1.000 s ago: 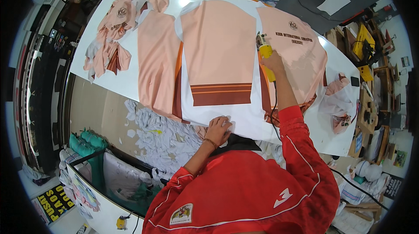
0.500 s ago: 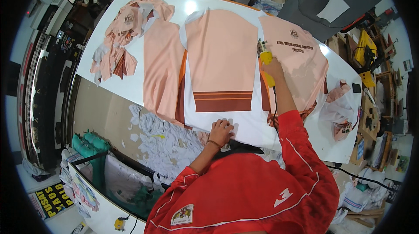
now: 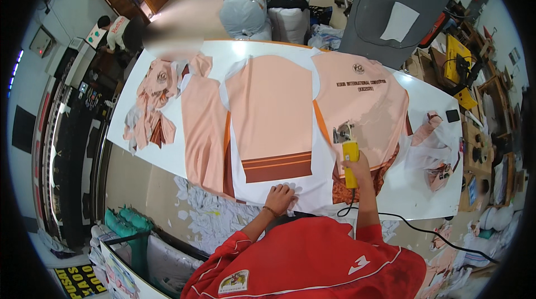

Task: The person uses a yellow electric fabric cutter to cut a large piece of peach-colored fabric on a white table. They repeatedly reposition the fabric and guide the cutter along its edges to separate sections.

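My right hand (image 3: 359, 166) is wrapped round the yellow body of an electric fabric cutter (image 3: 350, 157). Its metal cutting head points away from me and rests over a peach printed shirt panel (image 3: 335, 98) on the right. A power cord trails from its near end. Fingers spread, my left hand (image 3: 278, 198) lies on the white margin below a sleeve-like peach panel (image 3: 271, 109) with brown and orange stripes. Left of that lies another peach fabric piece (image 3: 201, 126) with an orange edge.
All this fabric lies on a white table (image 3: 134, 87). Crumpled peach pieces (image 3: 159, 92) heap at its far left, cut scraps (image 3: 432, 151) at its right. A phone (image 3: 453, 115) sits by the right edge. White offcuts (image 3: 206, 210) litter the floor; a grey cabinet (image 3: 368, 25) stands behind.
My right hand has drawn the cutter back toward me, from the far part of the panels to their near part. My left hand stays at the near edge. The view has tilted up.
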`<state>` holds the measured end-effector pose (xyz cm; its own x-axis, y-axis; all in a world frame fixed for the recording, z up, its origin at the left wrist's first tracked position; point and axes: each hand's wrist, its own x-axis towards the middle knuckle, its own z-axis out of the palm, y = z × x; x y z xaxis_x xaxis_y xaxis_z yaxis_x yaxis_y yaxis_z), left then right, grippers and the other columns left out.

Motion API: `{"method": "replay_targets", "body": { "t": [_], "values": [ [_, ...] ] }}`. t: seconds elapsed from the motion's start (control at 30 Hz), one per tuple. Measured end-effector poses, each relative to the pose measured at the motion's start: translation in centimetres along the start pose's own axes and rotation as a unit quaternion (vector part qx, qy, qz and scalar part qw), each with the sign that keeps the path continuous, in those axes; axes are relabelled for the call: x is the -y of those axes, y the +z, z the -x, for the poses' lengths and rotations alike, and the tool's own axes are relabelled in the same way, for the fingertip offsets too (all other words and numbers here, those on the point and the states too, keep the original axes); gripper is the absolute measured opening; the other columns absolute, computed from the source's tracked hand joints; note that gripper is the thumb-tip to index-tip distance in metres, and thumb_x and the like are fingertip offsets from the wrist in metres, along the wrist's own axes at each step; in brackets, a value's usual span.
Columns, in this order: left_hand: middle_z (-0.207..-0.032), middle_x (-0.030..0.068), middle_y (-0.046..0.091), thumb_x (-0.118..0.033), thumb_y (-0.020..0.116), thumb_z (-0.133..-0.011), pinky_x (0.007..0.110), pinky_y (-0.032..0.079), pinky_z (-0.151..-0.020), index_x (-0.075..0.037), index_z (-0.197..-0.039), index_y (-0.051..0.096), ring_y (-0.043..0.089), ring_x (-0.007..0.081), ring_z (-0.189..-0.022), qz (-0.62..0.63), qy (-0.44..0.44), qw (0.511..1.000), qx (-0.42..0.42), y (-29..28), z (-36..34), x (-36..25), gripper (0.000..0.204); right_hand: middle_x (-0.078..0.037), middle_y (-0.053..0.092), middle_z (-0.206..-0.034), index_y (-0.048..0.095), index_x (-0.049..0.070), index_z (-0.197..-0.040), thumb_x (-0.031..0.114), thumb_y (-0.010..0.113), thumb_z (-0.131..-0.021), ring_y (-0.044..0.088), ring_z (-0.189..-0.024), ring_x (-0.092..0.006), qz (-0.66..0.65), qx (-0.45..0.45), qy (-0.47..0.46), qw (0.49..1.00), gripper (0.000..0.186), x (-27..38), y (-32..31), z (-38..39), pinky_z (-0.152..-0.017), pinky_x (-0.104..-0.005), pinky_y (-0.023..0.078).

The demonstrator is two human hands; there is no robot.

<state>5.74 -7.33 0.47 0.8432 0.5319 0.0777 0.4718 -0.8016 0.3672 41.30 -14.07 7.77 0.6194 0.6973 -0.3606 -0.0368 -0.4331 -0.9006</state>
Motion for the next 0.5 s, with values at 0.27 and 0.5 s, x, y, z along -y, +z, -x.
{"method": "replay_targets", "body": {
  "t": [0.27, 0.5],
  "values": [
    [-0.096, 0.0184, 0.068, -0.020, 0.066, -0.099, 0.051, 0.050, -0.085, -0.005, -0.107, 0.063, 0.066, 0.0421, -0.096, 0.129, -0.173, 0.963, -0.159, -1.2, -8.5, 5.7, 0.018, -0.015, 0.073, -0.107, 0.060, -0.001, -0.127, 0.011, 0.088, -0.075, 0.072, -0.094, -0.0246, 0.055, -0.077, -0.016, 0.995, 0.060, -0.6, -1.3, 4.4, -0.082, -0.0387, 0.058],
    [-0.122, 0.0196, 0.064, -0.036, 0.072, -0.100, 0.052, 0.051, -0.094, -0.007, -0.127, 0.060, 0.062, 0.0404, -0.116, 0.054, -0.314, 0.931, -0.180, -8.0, -18.0, 17.2, 0.042, -0.017, 0.074, -0.110, 0.058, -0.002, -0.132, 0.012, 0.086, -0.077, 0.073, -0.098, -0.0253, 0.067, -0.052, -0.049, 0.995, 0.064, 0.6, -1.3, 5.4, -0.086, -0.0384, 0.058]
  ]
}}
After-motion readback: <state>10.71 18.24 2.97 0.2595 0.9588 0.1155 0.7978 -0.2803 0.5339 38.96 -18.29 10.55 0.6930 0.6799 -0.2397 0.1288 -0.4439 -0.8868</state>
